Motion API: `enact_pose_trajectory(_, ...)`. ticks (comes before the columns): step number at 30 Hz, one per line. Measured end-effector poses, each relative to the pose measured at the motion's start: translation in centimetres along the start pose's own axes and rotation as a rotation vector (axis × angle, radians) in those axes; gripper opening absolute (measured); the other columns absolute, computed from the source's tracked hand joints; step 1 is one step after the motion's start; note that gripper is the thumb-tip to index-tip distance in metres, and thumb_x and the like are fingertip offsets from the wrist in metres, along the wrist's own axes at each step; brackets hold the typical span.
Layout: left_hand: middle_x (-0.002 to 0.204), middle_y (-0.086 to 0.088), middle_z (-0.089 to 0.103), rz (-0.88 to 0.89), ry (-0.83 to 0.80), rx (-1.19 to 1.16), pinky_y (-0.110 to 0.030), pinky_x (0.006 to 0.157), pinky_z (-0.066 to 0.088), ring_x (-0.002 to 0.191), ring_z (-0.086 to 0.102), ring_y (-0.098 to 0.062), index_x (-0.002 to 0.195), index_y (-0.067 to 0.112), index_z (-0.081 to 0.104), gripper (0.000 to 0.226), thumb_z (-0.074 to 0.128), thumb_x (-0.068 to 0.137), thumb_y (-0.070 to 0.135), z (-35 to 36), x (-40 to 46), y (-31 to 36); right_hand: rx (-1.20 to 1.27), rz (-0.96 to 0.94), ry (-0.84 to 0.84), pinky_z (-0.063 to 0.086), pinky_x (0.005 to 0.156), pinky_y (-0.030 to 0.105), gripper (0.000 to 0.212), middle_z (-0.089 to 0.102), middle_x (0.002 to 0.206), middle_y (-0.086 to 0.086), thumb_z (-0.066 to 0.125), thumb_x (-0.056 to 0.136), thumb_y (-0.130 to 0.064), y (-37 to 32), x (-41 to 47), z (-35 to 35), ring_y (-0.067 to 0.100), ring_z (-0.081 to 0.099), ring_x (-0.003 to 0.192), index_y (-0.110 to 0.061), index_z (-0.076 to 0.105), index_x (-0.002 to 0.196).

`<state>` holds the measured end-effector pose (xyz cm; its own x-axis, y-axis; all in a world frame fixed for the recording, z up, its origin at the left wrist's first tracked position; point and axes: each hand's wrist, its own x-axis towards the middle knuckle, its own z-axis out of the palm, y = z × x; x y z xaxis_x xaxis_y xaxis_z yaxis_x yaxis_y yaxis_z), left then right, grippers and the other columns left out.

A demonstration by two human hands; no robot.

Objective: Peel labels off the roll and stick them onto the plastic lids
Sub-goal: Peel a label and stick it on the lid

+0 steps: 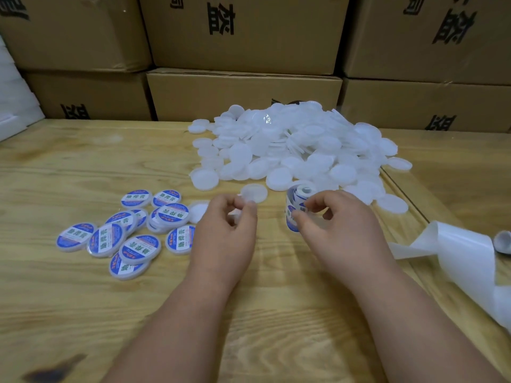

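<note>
A large heap of plain white plastic lids (298,145) lies at the middle back of the wooden table (83,167). Several lids with blue and white labels (132,236) are piled at the left. My right hand (340,225) pinches the label roll (294,205), which stands just in front of the heap. My left hand (229,230) has its fingers curled, and its fingertips touch a plain lid (253,192). Something white shows between its fingers, too small to identify.
A long strip of empty white backing paper (464,258) trails off the right side of the table, with a curled end (503,241) at the edge. Stacked cardboard boxes (243,92) form a wall behind the table. White foam (13,106) sits at the far left.
</note>
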<state>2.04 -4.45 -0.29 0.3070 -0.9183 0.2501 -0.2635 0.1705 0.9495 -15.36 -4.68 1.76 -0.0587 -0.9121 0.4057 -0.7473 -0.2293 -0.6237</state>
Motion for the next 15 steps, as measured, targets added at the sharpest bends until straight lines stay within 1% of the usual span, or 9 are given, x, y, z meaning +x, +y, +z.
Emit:
enact_pose_trajectory(1,0.085,0.010,0.069,-0.005,0.009,-0.118,-0.025,0.061,0.045,0.075,0.068,-0.019,0.085,0.047,0.051,0.002,0.049,0.085,0.047,0.0,-0.2,0.3,-0.023,0.009,-0.038,0.034,0.070,0.006,0.013,0.058,0.090,-0.024,0.074,0.085,-0.043,0.1,0.0,0.1,0.000,0.052,0.087,-0.036,0.064,0.091)
enact_pose_trajectory(3,0.092,0.006,0.071,0.042,-0.015,-0.248,-0.030,0.064,0.047,0.071,0.067,-0.018,0.088,0.057,0.050,0.019,0.040,0.081,0.041,0.2,0.1,0.7,-0.039,0.017,-0.071,0.035,0.069,0.008,0.013,0.061,0.089,-0.026,0.074,0.085,-0.045,0.3,-0.1,0.2,-0.002,0.055,0.086,-0.039,0.063,0.090)
enact_pose_trajectory(5,0.092,-0.001,0.068,0.083,-0.090,-0.304,-0.031,0.059,0.048,0.064,0.062,-0.019,0.098,0.058,0.053,0.029,0.038,0.075,0.046,0.4,0.5,0.8,-0.039,0.015,-0.093,0.039,0.069,0.010,0.014,0.062,0.088,-0.028,0.075,0.085,-0.042,0.3,0.0,0.3,-0.008,0.055,0.086,-0.042,0.061,0.087)
enact_pose_trajectory(7,0.091,-0.005,0.060,0.089,-0.183,-0.320,-0.028,0.054,0.047,0.060,0.057,-0.019,0.095,0.054,0.059,0.029,0.039,0.074,0.050,0.8,0.9,0.8,-0.037,0.022,-0.106,0.038,0.068,0.008,0.012,0.063,0.087,-0.028,0.074,0.086,-0.036,0.5,0.0,0.4,-0.012,0.055,0.083,-0.039,0.063,0.088)
enact_pose_trajectory(9,0.086,-0.004,0.059,0.057,-0.251,-0.304,-0.029,0.053,0.045,0.060,0.057,-0.020,0.087,0.045,0.062,0.023,0.041,0.078,0.044,1.1,1.0,0.7,-0.033,0.037,-0.110,0.037,0.062,0.007,0.006,0.064,0.080,-0.024,0.071,0.087,-0.031,0.8,0.0,0.5,-0.010,0.057,0.081,-0.033,0.065,0.086)
enact_pose_trajectory(10,0.084,-0.004,0.061,0.036,-0.264,-0.282,-0.030,0.053,0.046,0.060,0.058,-0.021,0.084,0.041,0.061,0.020,0.041,0.081,0.039,1.2,1.1,0.7,-0.017,0.049,-0.109,0.038,0.057,0.009,0.006,0.064,0.076,-0.021,0.069,0.087,-0.029,0.9,0.1,0.5,-0.008,0.057,0.079,-0.029,0.065,0.082)
enact_pose_trajectory(11,0.082,-0.002,0.063,0.017,-0.265,-0.250,-0.032,0.055,0.049,0.062,0.061,-0.021,0.082,0.039,0.060,0.016,0.044,0.084,0.036,1.2,1.1,0.7,0.012,0.066,-0.110,0.039,0.054,0.011,0.009,0.064,0.076,-0.019,0.067,0.087,-0.027,1.0,0.1,0.6,-0.005,0.058,0.075,-0.026,0.064,0.078)
enact_pose_trajectory(13,0.084,0.008,0.069,0.028,-0.265,-0.104,-0.033,0.063,0.053,0.067,0.065,-0.016,0.084,0.038,0.056,0.004,0.057,0.084,0.035,1.3,1.1,0.5,0.101,0.111,-0.114,0.040,0.048,0.013,0.013,0.064,0.076,-0.016,0.063,0.085,-0.024,1.0,0.1,0.8,0.001,0.055,0.060,-0.021,0.062,0.073)
enact_pose_trajectory(15,0.091,0.016,0.071,0.063,-0.325,-0.011,-0.025,0.063,0.053,0.071,0.067,-0.006,0.088,0.038,0.056,0.019,0.072,0.083,0.031,1.5,1.1,0.3,0.189,0.150,-0.108,0.038,0.047,0.014,0.012,0.063,0.069,-0.011,0.063,0.085,-0.022,0.9,0.1,1.0,0.002,0.049,0.053,-0.019,0.063,0.073)
